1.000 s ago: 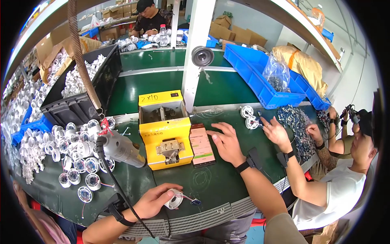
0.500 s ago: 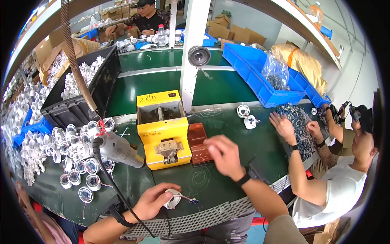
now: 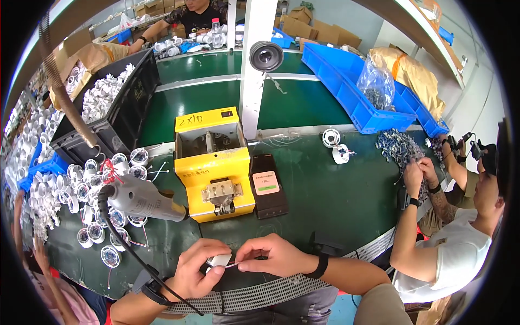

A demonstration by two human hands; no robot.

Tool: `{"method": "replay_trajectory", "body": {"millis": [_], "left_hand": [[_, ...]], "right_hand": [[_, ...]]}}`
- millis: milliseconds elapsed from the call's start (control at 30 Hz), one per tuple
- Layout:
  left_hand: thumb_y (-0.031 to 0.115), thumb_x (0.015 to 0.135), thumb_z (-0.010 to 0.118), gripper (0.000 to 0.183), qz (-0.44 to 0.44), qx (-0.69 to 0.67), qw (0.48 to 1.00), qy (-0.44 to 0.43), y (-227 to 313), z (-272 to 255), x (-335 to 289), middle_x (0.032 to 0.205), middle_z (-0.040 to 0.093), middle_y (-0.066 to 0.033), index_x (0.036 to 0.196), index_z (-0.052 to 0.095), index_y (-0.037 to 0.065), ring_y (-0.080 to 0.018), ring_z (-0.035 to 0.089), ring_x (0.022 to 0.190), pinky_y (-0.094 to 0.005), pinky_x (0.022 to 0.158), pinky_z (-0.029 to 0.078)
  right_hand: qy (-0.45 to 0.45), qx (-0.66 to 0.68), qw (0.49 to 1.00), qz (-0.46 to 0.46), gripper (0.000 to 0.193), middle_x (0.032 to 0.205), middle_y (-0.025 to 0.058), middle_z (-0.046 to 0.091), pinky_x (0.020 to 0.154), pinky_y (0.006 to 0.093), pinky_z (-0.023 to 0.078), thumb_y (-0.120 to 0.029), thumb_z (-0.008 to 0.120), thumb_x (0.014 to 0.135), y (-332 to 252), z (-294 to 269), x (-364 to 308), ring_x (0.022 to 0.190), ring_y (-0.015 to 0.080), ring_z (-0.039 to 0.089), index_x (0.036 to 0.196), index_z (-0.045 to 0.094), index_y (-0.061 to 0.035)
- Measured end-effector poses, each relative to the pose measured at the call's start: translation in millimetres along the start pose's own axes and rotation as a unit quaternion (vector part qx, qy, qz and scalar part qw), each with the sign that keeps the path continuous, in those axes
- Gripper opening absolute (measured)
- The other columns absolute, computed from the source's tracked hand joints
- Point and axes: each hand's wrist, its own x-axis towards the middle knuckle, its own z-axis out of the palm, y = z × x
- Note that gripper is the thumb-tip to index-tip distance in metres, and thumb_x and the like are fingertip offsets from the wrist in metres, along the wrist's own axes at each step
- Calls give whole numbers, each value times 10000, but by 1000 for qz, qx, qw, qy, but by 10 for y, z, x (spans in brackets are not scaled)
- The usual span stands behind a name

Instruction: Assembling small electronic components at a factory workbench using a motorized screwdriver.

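Presently, left hand (image 3: 196,269) grips a small round white plastic fitting (image 3: 218,260) over the green table's (image 3: 336,200) near edge; right hand (image 3: 269,254) pinches its thin red-and-white wires (image 3: 234,264), before a yellow box-shaped machine (image 3: 212,162).

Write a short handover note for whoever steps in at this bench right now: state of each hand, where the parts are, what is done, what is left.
Left hand: holds a small white round part at the near table edge.
Right hand: pinches the thin wires coming off that part.
Electric screwdriver hangs unused left of the yellow screw feeder.
A pile of similar white parts lies on the left of the green bench.
Done: part picked up. Left: wires not yet sorted, screwdriver untouched.
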Motion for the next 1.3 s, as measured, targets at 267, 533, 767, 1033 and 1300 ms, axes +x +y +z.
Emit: {"method": "replay_trajectory", "body": {"millis": [267, 533, 767, 1033, 1300], "left_hand": [[269, 950, 501, 329, -54, -58, 996, -29, -58, -18, 2, 1006, 638, -186, 1026, 614, -30, -293, 629, 897, -371, 795, 498], [246, 948, 510, 305, -86, -85, 991, -51, -88, 5, 21, 1020, 643, -169, 1036, 611, -28, -284, 626, 928, -362, 819, 490], [222, 945, 517, 275, -95, -85, 990, -59, -116, -4, 8, 1020, 648, -159, 1043, 605, -19, -287, 629, 934, -366, 821, 490], [215, 944, 516, 263, -107, -82, 988, -73, -64, -30, 9, 1008, 653, -148, 1046, 604, -11, -290, 636, 920, -361, 810, 492], [232, 946, 529, 271, -113, -81, 987, -82, -66, -23, 6, 990, 657, -144, 1040, 622, -5, -281, 640, 897, -350, 785, 494]], "right_hand": [[274, -301, 896, -177, 69, 814, 88, 660, 696, 321, 512, -42, 705, 790, -133, -284, 50, 770, 226, 639, 822, 656, -5], [355, -526, 769, -75, 291, 1282, 146, 504, 1011, 400, 374, -216, 606, 898, 116, -1030, 129, 1206, 318, 450, 1166, 641, -105], [316, -544, 776, -32, 326, 1329, 148, 465, 1083, 429, 274, -247, 449, 983, 205, -1085, 187, 1282, 328, 374, 1248, 599, -131], [315, -549, 773, -31, 349, 1319, 144, 480, 1081, 434, 272, -269, 405, 994, 191, -1066, 203, 1271, 330, 382, 1240, 606, -125], [306, -537, 783, -70, 313, 1303, 118, 505, 1076, 431, 277, -263, 447, 974, 159, -1051, 163, 1267, 325, 387, 1124, 687, -130]]}}
